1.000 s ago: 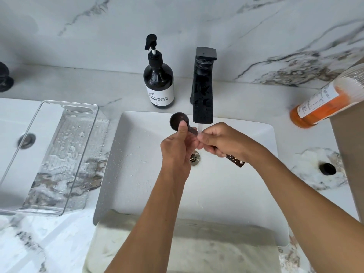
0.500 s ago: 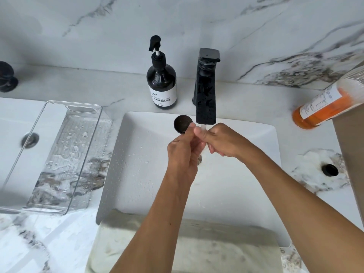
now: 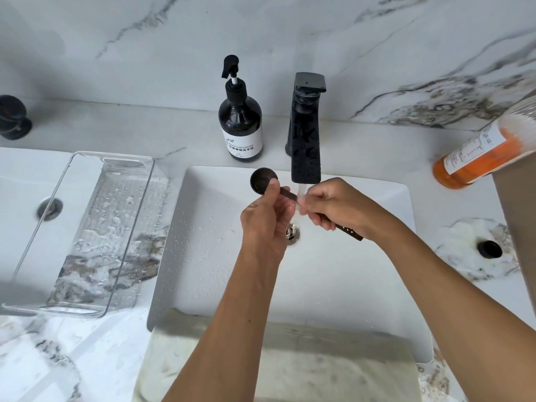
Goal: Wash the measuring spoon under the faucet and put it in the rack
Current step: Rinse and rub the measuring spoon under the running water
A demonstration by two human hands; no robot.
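Head view shows, at the centre of the frame, the left hand (image 3: 265,220) pinching the measuring spoon (image 3: 264,180) near its bowl and the right hand (image 3: 333,208) gripping its handle under the faucet (image 3: 306,152), so turning the bowl into the stream would rinse it better.

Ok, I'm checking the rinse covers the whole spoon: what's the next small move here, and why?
Probably slide the measuring spoon rightward so its bowl comes under the stream. Water from the faucet now falls on the handle between the left hand and the right hand, while the bowl sits left of the spout, outside the flow. The clear rack can wait until then.
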